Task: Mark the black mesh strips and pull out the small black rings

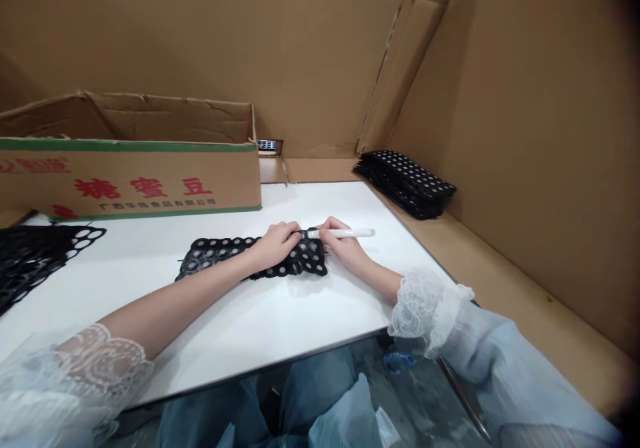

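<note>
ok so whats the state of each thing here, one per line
left hand: pressed down on the perforated black sheet
perforated black sheet: flat on the white board
right hand: gripping a white pen, tip at the sheet
cardboard box: open on top
stack of black sheets: piled at far right

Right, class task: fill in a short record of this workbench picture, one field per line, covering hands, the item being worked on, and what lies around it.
left hand: pressing down on the black perforated sheet
right hand: holds white pen-like tool, tip at the sheet's far edge
surface: white board
left edge: more black perforated pieces
behind: open cardboard box with red print
right rear: stack of black sheets
surround: cardboard walls
</note>
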Demonstrator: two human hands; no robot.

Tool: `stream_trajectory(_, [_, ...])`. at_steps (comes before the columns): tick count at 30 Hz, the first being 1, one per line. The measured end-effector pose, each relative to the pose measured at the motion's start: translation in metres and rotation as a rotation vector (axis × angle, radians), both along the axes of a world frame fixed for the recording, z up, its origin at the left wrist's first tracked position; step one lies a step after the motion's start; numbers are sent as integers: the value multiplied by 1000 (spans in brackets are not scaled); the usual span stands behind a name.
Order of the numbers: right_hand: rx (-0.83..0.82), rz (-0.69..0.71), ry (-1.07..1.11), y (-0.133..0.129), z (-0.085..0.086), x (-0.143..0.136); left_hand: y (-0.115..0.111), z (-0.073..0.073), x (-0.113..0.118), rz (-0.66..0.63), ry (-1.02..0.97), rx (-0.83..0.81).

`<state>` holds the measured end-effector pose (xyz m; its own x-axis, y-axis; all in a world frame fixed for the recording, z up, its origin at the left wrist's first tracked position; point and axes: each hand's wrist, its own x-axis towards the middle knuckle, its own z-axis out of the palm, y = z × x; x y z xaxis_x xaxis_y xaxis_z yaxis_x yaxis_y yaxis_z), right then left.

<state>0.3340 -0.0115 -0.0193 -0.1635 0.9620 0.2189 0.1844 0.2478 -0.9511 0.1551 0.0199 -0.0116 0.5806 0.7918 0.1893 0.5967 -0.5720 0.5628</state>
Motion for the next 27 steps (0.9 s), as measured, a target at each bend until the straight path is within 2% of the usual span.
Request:
stream_trajectory(8, [-2,56,-62,-6,-11,-3,-6,-15,-5,2,24,39])
stream_trajectory(19, [-9,72,39,-1,-11,-5,-9,-18,-9,0,-19,24])
stream_trajectory(27, [-60,145,-38,9,-7,-6,-10,-17,-8,31,-42,-5])
